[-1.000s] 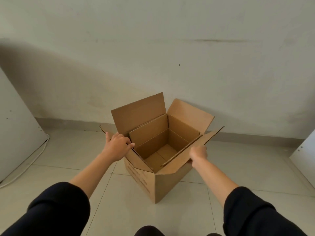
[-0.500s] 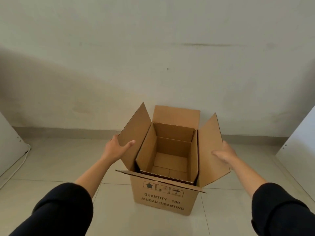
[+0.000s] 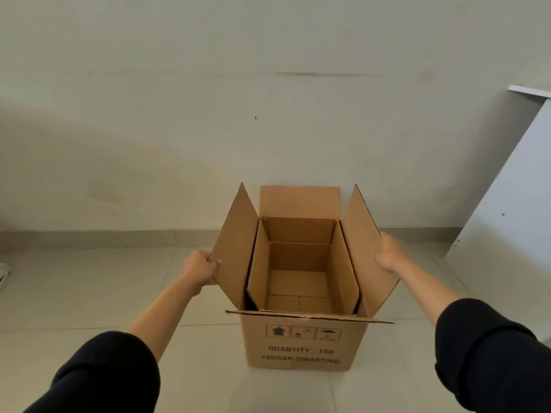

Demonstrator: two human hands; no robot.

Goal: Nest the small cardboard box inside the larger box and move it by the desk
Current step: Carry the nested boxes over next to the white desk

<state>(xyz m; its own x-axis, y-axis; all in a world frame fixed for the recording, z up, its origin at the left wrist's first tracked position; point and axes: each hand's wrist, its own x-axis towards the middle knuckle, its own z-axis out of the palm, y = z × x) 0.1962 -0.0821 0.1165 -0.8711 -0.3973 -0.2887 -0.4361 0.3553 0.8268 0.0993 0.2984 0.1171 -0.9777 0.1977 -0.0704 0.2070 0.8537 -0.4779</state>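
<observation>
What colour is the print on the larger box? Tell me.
Black, on the larger box's front face, head view.

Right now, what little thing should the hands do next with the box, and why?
Probably slide it right, toward the white panel. The small box already sits inside the larger box, and the left hand and right hand each hold a side flap, so only the move seems left.

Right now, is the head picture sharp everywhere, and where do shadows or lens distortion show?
Head view: soft, even light with no glare; a broad dim shadow lies across the lower wall; the right hand looks slightly motion-blurred, the left hand sharper; the print on the larger box is soft but readable; wide-angle bending shows at the white panel.
</observation>
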